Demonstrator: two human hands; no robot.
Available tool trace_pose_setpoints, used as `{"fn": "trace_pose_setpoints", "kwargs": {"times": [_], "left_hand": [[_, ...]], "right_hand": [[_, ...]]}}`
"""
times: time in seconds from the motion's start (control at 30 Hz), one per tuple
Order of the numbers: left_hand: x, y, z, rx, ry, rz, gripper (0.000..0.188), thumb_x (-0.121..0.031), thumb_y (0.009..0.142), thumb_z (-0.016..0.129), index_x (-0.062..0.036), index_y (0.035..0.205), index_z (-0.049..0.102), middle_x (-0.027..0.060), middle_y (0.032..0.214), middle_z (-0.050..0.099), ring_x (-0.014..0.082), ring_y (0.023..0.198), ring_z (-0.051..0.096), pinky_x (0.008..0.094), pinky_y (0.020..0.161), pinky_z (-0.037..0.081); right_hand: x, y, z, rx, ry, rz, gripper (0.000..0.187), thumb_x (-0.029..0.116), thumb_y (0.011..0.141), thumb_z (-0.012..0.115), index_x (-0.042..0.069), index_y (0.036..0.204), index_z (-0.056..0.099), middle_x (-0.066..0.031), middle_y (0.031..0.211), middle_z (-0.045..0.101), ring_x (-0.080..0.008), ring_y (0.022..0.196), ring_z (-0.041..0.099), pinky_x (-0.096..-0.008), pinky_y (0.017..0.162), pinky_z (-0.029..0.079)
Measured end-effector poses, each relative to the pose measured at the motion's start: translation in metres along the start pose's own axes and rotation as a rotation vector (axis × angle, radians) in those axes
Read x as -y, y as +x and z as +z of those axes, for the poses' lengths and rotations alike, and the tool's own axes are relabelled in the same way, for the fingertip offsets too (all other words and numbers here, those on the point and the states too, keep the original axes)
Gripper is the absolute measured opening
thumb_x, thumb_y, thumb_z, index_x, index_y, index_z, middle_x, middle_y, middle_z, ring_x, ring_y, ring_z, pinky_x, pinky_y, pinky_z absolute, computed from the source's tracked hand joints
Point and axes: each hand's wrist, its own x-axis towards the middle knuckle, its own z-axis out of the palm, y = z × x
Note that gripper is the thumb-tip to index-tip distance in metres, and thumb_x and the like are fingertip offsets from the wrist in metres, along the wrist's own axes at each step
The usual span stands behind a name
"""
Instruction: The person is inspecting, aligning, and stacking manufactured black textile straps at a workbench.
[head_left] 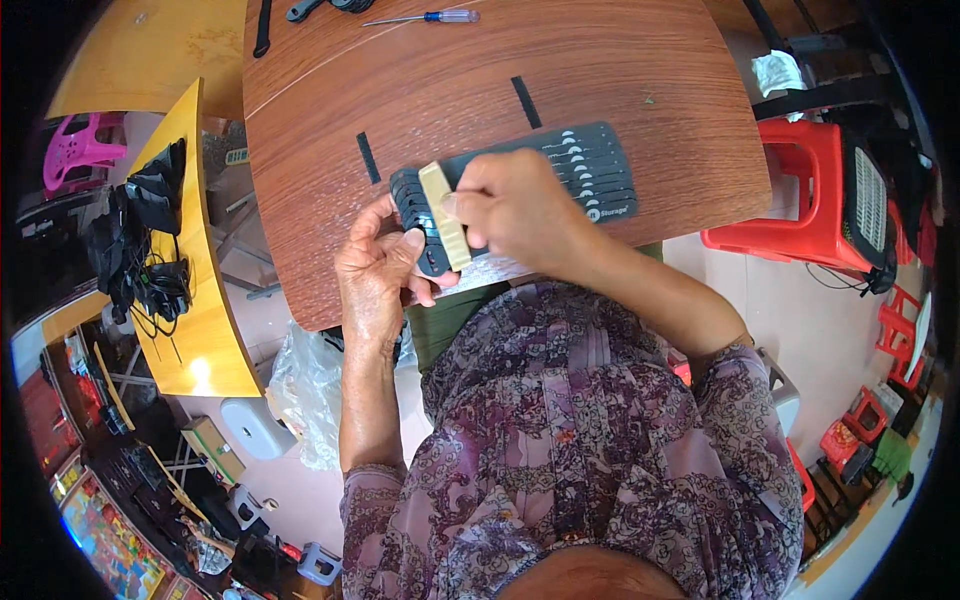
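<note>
A dark grey, ribbed flat organizer (607,165) with white half-round marks lies across the near side of the brown wooden table. My left hand (372,268) is closed around its left end, thumb on top and fingers partly hidden beneath. Over that end a narrow beige strip (436,195) stands crosswise, slightly tilted. My right hand (525,208) is closed, its thumb and bent fingers pinching the strip near its middle. The right hand covers the middle of the organizer.
Two short black strips (525,102) lie beyond the organizer. A screwdriver (450,16) rests at the table's far edge. To the right stands a red plastic stool (800,190); at left is a yellow table (200,340) with black cables. A clear plastic bag (310,390) sits below.
</note>
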Motion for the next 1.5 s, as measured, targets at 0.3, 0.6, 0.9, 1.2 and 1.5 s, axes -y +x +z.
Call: {"fn": "trace_pose_setpoints", "kwargs": {"times": [0.3,0.6,0.9,1.2,1.5], "left_hand": [[-0.003,-0.007,0.001,-0.034,0.007,0.012,0.034,0.000,0.089,0.053,0.0032,0.123,0.048,0.0142,0.078,0.067,0.0181,0.050,0.064,0.0215,0.036,0.046],[-0.010,0.000,0.003,-0.051,0.070,0.011,0.030,-0.006,0.089,0.058,0.0051,0.116,0.050,0.0123,0.074,0.066,0.0184,0.050,0.065,0.0206,0.034,0.042],[-0.012,0.003,0.006,-0.071,0.066,-0.088,0.029,-0.006,0.088,0.060,0.0083,0.111,0.052,0.0137,0.073,0.065,0.0191,0.051,0.065,0.0208,0.033,0.043],[-0.009,-0.003,0.003,-0.056,0.057,0.002,0.028,-0.001,0.084,0.062,0.0098,0.108,0.051,0.0161,0.073,0.065,0.0216,0.050,0.064,0.0227,0.032,0.043],[-0.004,-0.003,-0.001,-0.065,-0.011,0.088,0.032,0.004,0.083,0.060,0.0056,0.115,0.052,0.0141,0.071,0.065,0.0205,0.051,0.065,0.0218,0.034,0.043]], "right_hand": [[0.002,0.030,-0.146,-0.333,-0.098,0.065,0.016,0.018,0.083,0.064,0.002,0.079,0.065,-0.0067,0.064,0.063,-0.0101,0.051,0.055,-0.0229,0.047,0.042],[-0.018,0.055,-0.174,-0.593,-0.404,0.139,0.027,0.012,0.081,0.064,0.000,0.058,0.057,-0.0078,0.052,0.058,-0.0141,0.045,0.053,-0.0309,0.040,0.040],[-0.024,0.016,-0.122,-0.590,-0.423,-0.677,0.019,0.012,0.082,0.064,-0.004,0.072,0.059,-0.0186,0.066,0.060,-0.0264,0.060,0.061,-0.0358,0.055,0.048],[-0.042,-0.053,-0.104,-0.474,-0.578,-0.164,0.022,0.027,0.078,0.068,0.005,0.079,0.064,-0.0162,0.067,0.062,-0.0364,0.066,0.062,-0.0443,0.059,0.047],[-0.035,-0.062,-0.078,-0.454,-0.303,0.065,0.025,0.023,0.075,0.073,0.001,0.078,0.062,-0.0085,0.064,0.061,-0.0213,0.059,0.059,-0.0340,0.056,0.045]]}}
